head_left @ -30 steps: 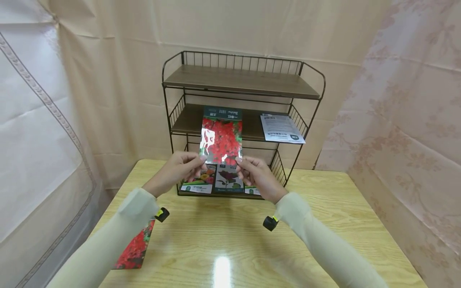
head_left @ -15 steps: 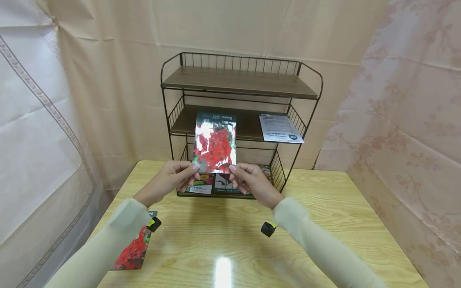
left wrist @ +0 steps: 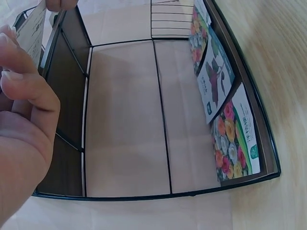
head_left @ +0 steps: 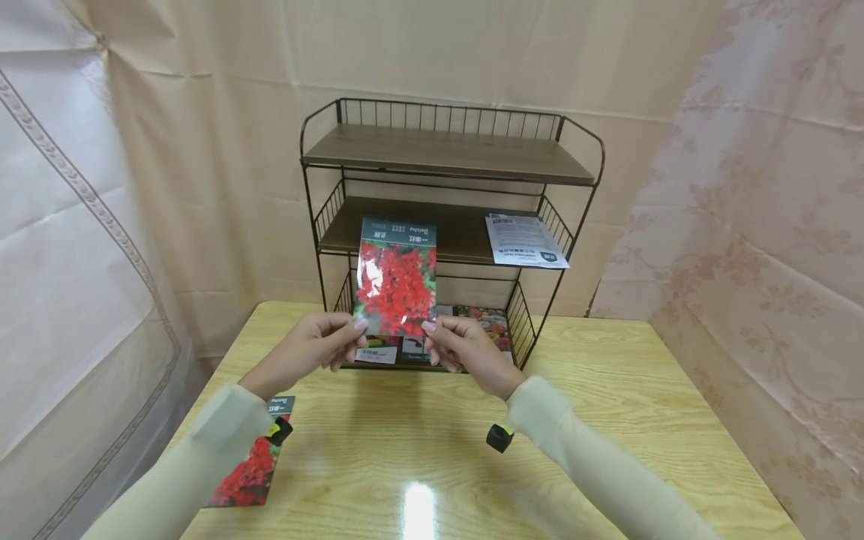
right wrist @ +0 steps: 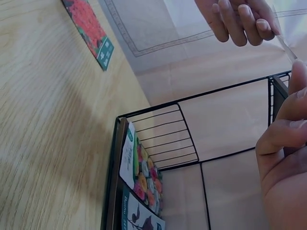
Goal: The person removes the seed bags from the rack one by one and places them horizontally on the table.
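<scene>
A seed packet with a red flower picture (head_left: 397, 289) is held up in front of the rack, its dark printed band at the top. My left hand (head_left: 313, 346) pinches its lower left corner between thumb and fingers. At the lower right corner my right hand (head_left: 469, 349) pinches it the same way. In the left wrist view the packet's pale printed back (left wrist: 32, 31) shows beside the curled fingers (left wrist: 24, 88). A second red flower packet (head_left: 251, 469) lies on the table at the left, partly hidden under my left forearm.
A three-tier rack (head_left: 452, 154) with dark wire sides stands at the table's back. On its middle shelf, at the right, lies a white packet (head_left: 526, 240) jutting past the front edge. Several flower packets (left wrist: 235, 139) lie on the bottom shelf. Wooden tabletop (head_left: 594, 405) extends in front.
Both hands have drawn the red flower packet back toward me and slightly left, lower in the head view. More of the bottom-shelf packets at the right now shows.
</scene>
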### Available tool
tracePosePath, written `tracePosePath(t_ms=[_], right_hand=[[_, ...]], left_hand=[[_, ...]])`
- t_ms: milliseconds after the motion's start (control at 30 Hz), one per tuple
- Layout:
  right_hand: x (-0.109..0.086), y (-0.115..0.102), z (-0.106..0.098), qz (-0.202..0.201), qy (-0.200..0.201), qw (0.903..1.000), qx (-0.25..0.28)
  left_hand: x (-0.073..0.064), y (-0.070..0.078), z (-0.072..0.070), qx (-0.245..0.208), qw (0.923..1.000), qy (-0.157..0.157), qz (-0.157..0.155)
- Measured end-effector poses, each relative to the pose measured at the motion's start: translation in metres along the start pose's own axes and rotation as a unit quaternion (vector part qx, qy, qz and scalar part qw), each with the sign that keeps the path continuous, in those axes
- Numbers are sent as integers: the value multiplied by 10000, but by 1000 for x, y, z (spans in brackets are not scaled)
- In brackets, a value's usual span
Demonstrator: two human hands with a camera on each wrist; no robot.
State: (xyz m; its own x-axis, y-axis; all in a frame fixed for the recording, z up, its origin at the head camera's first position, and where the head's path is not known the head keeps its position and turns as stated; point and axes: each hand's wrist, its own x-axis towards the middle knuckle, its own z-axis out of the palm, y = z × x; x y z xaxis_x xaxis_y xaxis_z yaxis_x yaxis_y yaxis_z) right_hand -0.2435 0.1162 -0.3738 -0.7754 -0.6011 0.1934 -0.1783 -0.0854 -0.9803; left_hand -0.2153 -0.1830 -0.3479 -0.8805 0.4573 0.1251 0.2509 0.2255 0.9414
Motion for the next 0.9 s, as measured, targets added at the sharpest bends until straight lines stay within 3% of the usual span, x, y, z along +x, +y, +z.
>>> tracePosePath(t_ms=[200,600,900], right_hand=[[-2,3,3,-102,-167,9998,45],[-7,11,10,-171,-385,9986,-331],[-10,13,14,-203,-544,9973,-459]], left_hand=[[-6,-5,0,16,10000,-40,13],[-20,-13,0,179,9994,-160,-245],[-28,-21,0,129,9994,-253,-214]])
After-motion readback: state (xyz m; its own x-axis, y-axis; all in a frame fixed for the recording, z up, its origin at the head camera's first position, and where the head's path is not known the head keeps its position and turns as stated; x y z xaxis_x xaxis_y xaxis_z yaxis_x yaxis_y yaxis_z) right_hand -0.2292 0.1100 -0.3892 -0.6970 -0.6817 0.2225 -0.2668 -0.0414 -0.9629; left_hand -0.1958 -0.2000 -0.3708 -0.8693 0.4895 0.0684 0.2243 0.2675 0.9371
